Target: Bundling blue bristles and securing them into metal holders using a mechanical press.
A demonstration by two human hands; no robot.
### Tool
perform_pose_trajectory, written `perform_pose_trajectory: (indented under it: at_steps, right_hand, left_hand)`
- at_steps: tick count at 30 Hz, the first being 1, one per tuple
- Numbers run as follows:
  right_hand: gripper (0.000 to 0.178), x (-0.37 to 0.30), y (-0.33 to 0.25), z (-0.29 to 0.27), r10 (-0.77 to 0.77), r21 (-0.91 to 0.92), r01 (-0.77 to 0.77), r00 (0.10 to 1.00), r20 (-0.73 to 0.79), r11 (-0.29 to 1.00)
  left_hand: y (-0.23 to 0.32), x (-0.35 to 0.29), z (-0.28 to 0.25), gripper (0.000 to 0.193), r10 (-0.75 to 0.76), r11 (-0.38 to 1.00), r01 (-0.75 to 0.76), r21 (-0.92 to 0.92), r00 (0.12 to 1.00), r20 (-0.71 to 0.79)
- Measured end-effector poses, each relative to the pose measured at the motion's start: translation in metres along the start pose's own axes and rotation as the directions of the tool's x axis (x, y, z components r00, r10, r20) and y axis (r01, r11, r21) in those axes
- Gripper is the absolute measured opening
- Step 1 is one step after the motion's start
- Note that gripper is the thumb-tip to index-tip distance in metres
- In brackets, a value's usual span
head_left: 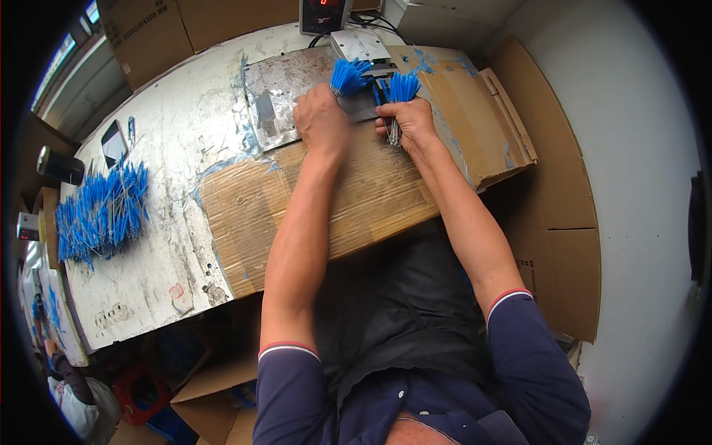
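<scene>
My left hand (pixel 320 122) is closed round a bundle of thin blue-topped metal wires (pixel 348 76), their blue ends fanning out above my fingers. To the right, my right hand (pixel 412 122) grips a second bundle of blue-topped wires (pixel 403 87); its silvery ends stick out below the fingers. Both bundles are over the far middle of the bench, beside a scuffed metal plate (pixel 276 96). A small metal device (pixel 360 46) stands just beyond them. Several blue strips show between the two hands, partly hidden.
A large pile of blue-topped wires (pixel 104 211) lies on the white bench (pixel 174 222) at left, near a phone (pixel 114 142) and a dark cylinder (pixel 61 166). Flattened cardboard (pixel 252 215) covers the front edge. A cardboard box (pixel 463 111) stands right; a red-digit display (pixel 324 16) stands behind.
</scene>
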State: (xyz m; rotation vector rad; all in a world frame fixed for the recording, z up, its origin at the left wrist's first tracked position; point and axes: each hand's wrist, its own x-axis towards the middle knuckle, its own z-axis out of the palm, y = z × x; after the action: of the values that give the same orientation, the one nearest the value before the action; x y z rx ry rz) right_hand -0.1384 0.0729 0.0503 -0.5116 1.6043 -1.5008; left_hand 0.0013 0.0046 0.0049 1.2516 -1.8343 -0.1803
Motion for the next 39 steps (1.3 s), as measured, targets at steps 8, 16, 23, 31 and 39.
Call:
perform_pose_trajectory:
  at_steps: [8, 16, 23, 31, 39]
  right_hand:
    - [0.011, 0.014, -0.002, 0.008, -0.002, -0.087, -0.002, 0.999, -0.046, 0.996]
    - [0.012, 0.014, 0.002, 0.010, -0.011, 0.030, 0.012, 0.998, -0.056, 0.999]
    - [0.014, 0.011, 0.013, -0.008, -0.062, 0.313, 0.041, 0.996, 0.059, 0.949]
    - [0.015, 0.008, 0.018, -0.009, -0.075, 0.213, 0.065, 0.996, 0.039, 0.975]
    - [0.014, -0.002, 0.016, -0.012, -0.147, 0.318, 0.098, 0.980, 0.136, 0.943]
  left_hand:
    - [-0.004, 0.003, 0.002, 0.007, -0.085, 0.990, 0.070, -0.120, 0.989, -0.123]
    - [-0.002, 0.002, 0.000, 0.008, -0.030, 0.978, 0.005, -0.209, 0.993, -0.116]
    - [0.003, 0.001, -0.005, 0.011, -0.034, 0.991, 0.042, -0.130, 0.998, 0.058]
    - [0.005, 0.001, -0.005, 0.011, -0.038, 0.988, 0.047, -0.146, 0.997, 0.064]
    - [0.001, -0.001, 0.000, 0.018, 0.088, 0.996, -0.085, -0.034, 0.993, 0.074]
